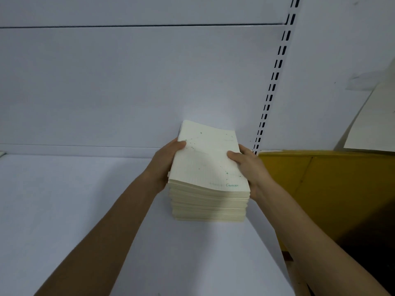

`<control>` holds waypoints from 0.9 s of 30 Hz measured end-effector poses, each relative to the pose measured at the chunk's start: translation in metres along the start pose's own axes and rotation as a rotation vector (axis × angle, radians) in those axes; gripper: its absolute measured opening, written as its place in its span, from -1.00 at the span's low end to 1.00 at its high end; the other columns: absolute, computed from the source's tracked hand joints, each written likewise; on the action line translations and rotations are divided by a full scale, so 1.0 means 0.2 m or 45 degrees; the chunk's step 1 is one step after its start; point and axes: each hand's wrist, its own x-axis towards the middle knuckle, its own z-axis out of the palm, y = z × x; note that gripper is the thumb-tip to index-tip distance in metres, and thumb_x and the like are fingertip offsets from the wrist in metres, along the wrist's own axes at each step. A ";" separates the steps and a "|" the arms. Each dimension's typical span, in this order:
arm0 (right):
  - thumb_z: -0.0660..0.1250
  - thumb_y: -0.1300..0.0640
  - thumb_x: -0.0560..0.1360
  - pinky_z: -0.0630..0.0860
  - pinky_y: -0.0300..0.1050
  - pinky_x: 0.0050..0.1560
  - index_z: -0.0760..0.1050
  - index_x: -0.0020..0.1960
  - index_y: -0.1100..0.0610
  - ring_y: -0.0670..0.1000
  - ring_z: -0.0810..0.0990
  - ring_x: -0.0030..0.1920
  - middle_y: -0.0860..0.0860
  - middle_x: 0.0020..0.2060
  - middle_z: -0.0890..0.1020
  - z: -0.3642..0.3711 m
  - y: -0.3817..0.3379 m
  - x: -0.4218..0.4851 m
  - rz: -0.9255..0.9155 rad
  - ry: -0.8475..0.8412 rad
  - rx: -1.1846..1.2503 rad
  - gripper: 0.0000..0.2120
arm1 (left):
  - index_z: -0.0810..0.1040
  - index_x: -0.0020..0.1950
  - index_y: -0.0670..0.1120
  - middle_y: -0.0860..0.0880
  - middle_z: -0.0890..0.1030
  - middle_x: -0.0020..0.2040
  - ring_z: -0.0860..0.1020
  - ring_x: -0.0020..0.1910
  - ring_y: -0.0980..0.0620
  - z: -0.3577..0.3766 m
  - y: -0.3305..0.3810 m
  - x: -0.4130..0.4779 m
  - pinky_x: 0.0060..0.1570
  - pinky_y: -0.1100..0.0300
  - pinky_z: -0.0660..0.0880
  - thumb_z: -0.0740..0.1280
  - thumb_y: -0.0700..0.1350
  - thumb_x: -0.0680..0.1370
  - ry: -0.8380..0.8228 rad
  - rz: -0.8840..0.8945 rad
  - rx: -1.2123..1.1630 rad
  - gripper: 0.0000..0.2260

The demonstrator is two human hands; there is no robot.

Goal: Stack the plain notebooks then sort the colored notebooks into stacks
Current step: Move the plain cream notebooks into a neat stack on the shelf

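Both forearms [102, 231] reached over the white shelf [64, 199] to the stack of cream notebooks [208, 201] standing on it near the back panel. At its sides the left hand [165, 162] and right hand [250, 169] gripped the upper bundle, thumbs on the top cover. Such thick paper was probably heavy and apt to slide, so holding both long edges seemed wisest

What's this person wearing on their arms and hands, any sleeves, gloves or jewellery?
Nothing shows. Both forearms are bare to the frame's edge, no sleeves in view. The left hand and right hand carry no gloves, rings or watch.
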 end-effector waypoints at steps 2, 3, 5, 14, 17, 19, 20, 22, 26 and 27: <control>0.26 0.25 0.56 0.64 0.03 -0.13 0.46 0.28 0.11 0.09 0.68 -0.04 0.05 0.03 0.66 -0.01 0.00 -0.01 0.009 -0.009 -0.002 -0.71 | 0.53 0.24 0.09 -0.09 0.62 0.15 0.58 0.14 -0.13 -0.01 0.04 -0.01 0.17 -0.15 0.48 0.31 0.16 0.48 -0.038 0.008 0.134 -0.64; 0.28 0.24 0.56 0.64 0.03 -0.11 0.42 0.33 0.12 0.08 0.68 -0.03 0.05 0.05 0.66 -0.01 0.00 -0.01 0.012 -0.006 -0.016 -0.65 | 0.53 0.24 0.11 -0.06 0.63 0.15 0.57 0.16 -0.11 0.00 0.06 -0.03 0.22 -0.17 0.45 0.34 0.20 0.42 -0.052 0.007 0.173 -0.58; 0.32 0.19 0.54 0.64 0.04 -0.07 0.37 0.40 0.12 0.07 0.68 -0.01 0.05 0.10 0.65 -0.02 -0.02 -0.01 0.014 -0.028 -0.058 -0.56 | 0.52 0.25 0.10 0.01 0.63 0.14 0.57 0.16 -0.06 0.01 0.08 -0.03 0.23 -0.13 0.44 0.38 0.23 0.36 -0.017 0.017 0.228 -0.51; 0.33 -0.05 0.53 0.22 -0.04 0.37 0.09 0.54 0.00 0.03 0.20 0.48 -0.03 0.51 0.18 -0.03 -0.13 -0.14 -0.343 0.011 -0.744 -0.32 | 0.39 0.36 -0.04 0.09 0.44 0.22 0.41 0.19 0.10 0.05 0.17 -0.15 0.18 0.14 0.35 0.13 0.11 0.62 0.262 0.311 0.570 -0.62; 0.24 -0.06 0.57 0.15 -0.07 0.41 0.09 0.54 0.02 -0.02 0.15 0.50 -0.06 0.51 0.18 0.04 -0.18 -0.22 -0.588 -0.028 -0.996 -0.38 | 0.32 0.44 -0.04 0.13 0.40 0.25 0.34 0.22 0.18 0.05 0.18 -0.24 0.15 0.24 0.25 0.06 0.10 0.64 0.266 0.446 0.773 -0.58; 0.21 -0.08 0.58 0.13 -0.09 0.41 0.08 0.54 0.04 -0.03 0.14 0.50 -0.06 0.51 0.19 0.12 -0.20 -0.26 -0.686 -0.082 -1.108 -0.39 | 0.27 0.47 -0.02 0.08 0.37 0.40 0.33 0.34 0.13 0.03 0.18 -0.29 0.20 0.26 0.22 0.04 0.12 0.63 0.267 0.515 0.889 -0.56; 0.20 -0.09 0.58 0.12 -0.08 0.43 0.08 0.54 0.05 -0.03 0.12 0.51 -0.05 0.51 0.18 0.16 -0.20 -0.28 -0.729 -0.110 -1.182 -0.39 | 0.25 0.48 -0.01 0.06 0.34 0.44 0.31 0.39 0.09 0.01 0.18 -0.32 0.23 0.26 0.20 0.04 0.13 0.62 0.285 0.538 0.953 -0.55; 0.19 -0.12 0.57 0.10 -0.05 0.47 0.08 0.54 0.07 -0.02 0.07 0.52 -0.03 0.52 0.18 0.25 -0.19 -0.32 -0.817 -0.160 -1.349 -0.37 | 0.22 0.49 0.00 0.05 0.29 0.48 0.26 0.44 0.08 -0.05 0.19 -0.39 0.27 0.25 0.19 0.05 0.14 0.61 0.323 0.603 1.101 -0.52; 0.18 -0.16 0.57 0.05 -0.06 0.47 0.08 0.53 0.08 0.00 0.04 0.53 0.00 0.51 0.19 0.45 -0.15 -0.40 -0.987 -0.248 -1.616 -0.36 | 0.17 0.52 0.03 0.09 0.23 0.51 0.18 0.48 0.10 -0.24 0.20 -0.53 0.39 0.12 0.18 0.08 0.18 0.60 0.471 0.683 1.523 -0.49; 0.17 -0.17 0.57 0.06 -0.07 0.47 0.09 0.53 0.08 0.02 0.06 0.53 0.02 0.51 0.20 0.50 -0.14 -0.43 -1.038 -0.259 -1.666 -0.36 | 0.15 0.52 0.03 0.08 0.20 0.52 0.16 0.49 0.08 -0.30 0.20 -0.57 0.40 0.08 0.18 0.08 0.18 0.60 0.511 0.685 1.648 -0.48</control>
